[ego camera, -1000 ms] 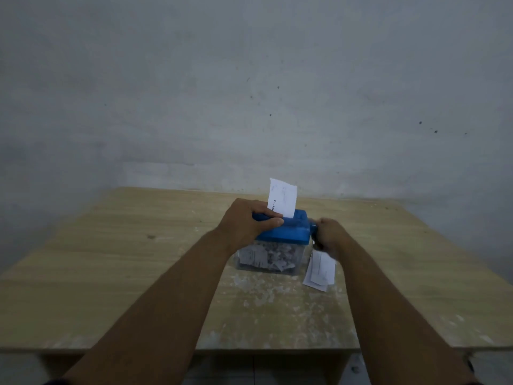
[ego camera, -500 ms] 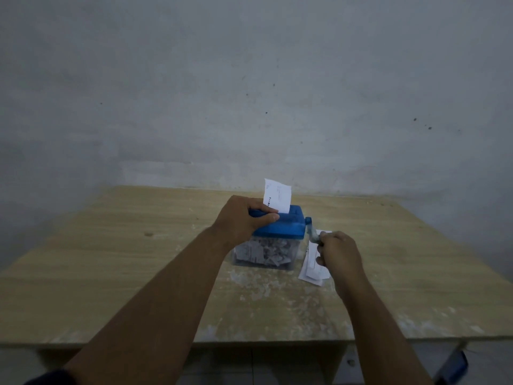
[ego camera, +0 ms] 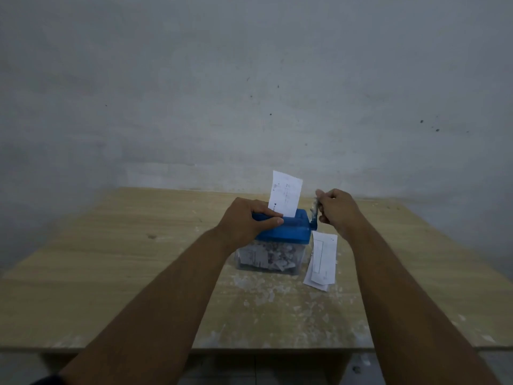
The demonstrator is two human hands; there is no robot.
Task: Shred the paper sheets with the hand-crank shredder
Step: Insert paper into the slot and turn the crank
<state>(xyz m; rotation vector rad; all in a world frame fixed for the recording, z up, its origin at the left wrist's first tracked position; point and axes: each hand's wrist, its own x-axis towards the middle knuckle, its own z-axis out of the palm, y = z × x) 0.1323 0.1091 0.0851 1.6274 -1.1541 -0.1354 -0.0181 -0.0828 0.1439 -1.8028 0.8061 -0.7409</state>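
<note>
Wood table (ego camera: 111,273): L hand (ego camera: 247,223) grips shredder (ego camera: 288,232), R hand (ego camera: 337,209) grips crank (ego camera: 314,218).

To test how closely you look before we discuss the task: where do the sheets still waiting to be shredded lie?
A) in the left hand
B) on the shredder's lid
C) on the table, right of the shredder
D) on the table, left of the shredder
C: the spare sheets lie flat on the table just right of the shredder, below its crank.
</note>
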